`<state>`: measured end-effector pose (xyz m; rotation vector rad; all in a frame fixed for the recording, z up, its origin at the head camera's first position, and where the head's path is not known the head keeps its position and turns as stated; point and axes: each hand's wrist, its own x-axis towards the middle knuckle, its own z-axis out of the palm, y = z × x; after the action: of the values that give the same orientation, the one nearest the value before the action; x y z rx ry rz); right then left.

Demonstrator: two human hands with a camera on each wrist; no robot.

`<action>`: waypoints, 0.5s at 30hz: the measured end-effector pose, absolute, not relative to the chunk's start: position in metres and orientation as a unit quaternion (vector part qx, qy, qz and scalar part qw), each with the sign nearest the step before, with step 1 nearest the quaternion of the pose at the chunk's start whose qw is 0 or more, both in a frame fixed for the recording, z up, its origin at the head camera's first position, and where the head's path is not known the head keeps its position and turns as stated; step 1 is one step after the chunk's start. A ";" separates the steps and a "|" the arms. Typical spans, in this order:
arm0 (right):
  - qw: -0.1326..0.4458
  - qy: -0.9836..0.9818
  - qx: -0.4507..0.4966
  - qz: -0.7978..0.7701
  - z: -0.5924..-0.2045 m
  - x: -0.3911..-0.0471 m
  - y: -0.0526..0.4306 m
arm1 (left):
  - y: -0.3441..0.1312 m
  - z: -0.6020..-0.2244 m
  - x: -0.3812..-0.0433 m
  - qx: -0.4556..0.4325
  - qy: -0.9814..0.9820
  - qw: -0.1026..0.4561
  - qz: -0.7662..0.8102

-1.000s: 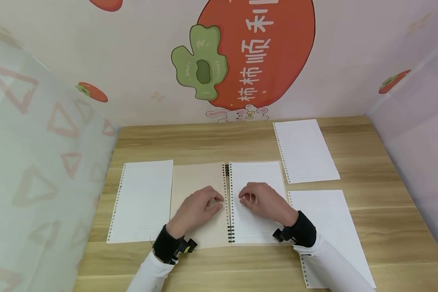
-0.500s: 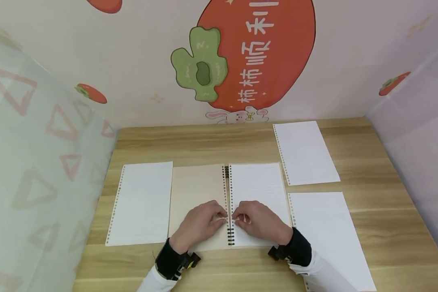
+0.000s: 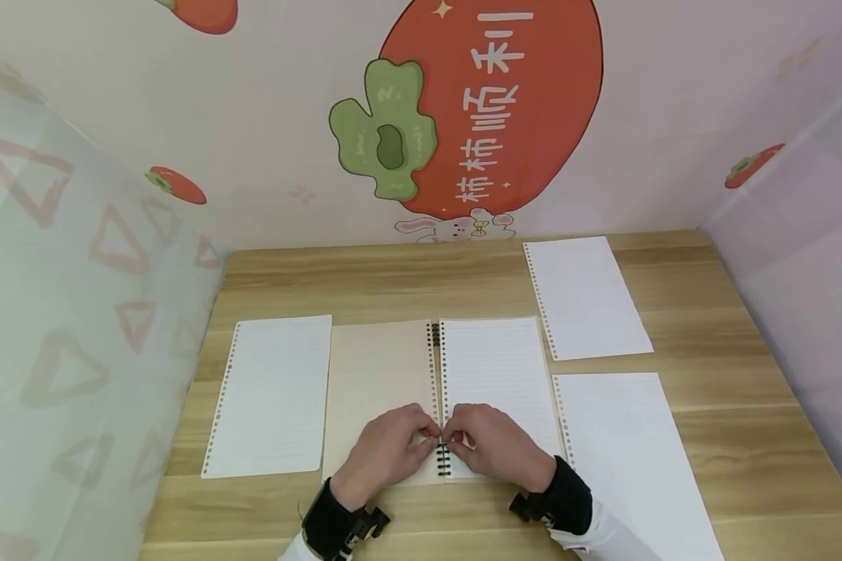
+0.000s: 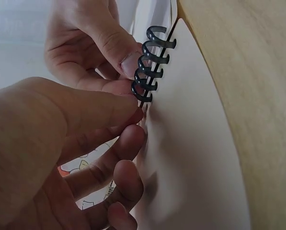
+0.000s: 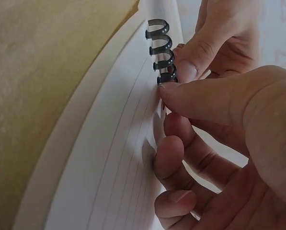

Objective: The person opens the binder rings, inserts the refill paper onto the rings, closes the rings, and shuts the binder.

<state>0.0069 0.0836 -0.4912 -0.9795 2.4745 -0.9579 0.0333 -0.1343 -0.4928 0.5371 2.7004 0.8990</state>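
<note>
A loose-leaf notebook lies open on the table, with a tan cover [image 3: 375,362] on its left and lined paper [image 3: 494,358] on its right. Black binding rings [image 4: 153,62] join the two at the near end of the spine; another group of rings [image 3: 435,335] shows at the far end. My left hand [image 3: 389,446] pinches the spine at the near rings between thumb and forefinger. Opposite it, my right hand [image 3: 500,442] pinches the same rings [image 5: 163,53] from the paper side. Both hands' fingertips nearly meet, and they partly hide the ring being held.
A loose lined sheet [image 3: 270,397] lies left of the notebook, at its cover's edge. To the right are two more punched sheets, one at the back [image 3: 589,296] and one nearer [image 3: 624,444]. Printed walls surround the wooden table [image 3: 365,273].
Both hands have moved toward me along the spine and closer together, from above the pages to the near rings. The notebook and loose sheets have stayed in place.
</note>
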 end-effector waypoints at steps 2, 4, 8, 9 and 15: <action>0.155 0.865 -0.342 -0.334 -0.492 0.007 0.083 | -0.135 -0.493 0.035 0.190 0.924 0.119 0.309; 0.153 0.865 -0.341 -0.335 -0.493 0.008 0.083 | -0.135 -0.493 0.035 0.197 0.923 0.116 0.308; 0.150 0.865 -0.342 -0.336 -0.495 0.010 0.083 | -0.135 -0.493 0.038 0.200 0.922 0.117 0.310; 0.148 0.865 -0.343 -0.335 -0.496 0.010 0.083 | -0.135 -0.493 0.038 0.200 0.922 0.116 0.310; 0.135 0.872 -0.342 -0.321 -0.498 0.013 0.081 | -0.136 -0.495 0.040 0.210 0.920 0.098 0.317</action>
<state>0.0134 0.0808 -0.4978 -0.9921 2.5277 -0.9314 0.0399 -0.1359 -0.4954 0.6222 2.7224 0.9373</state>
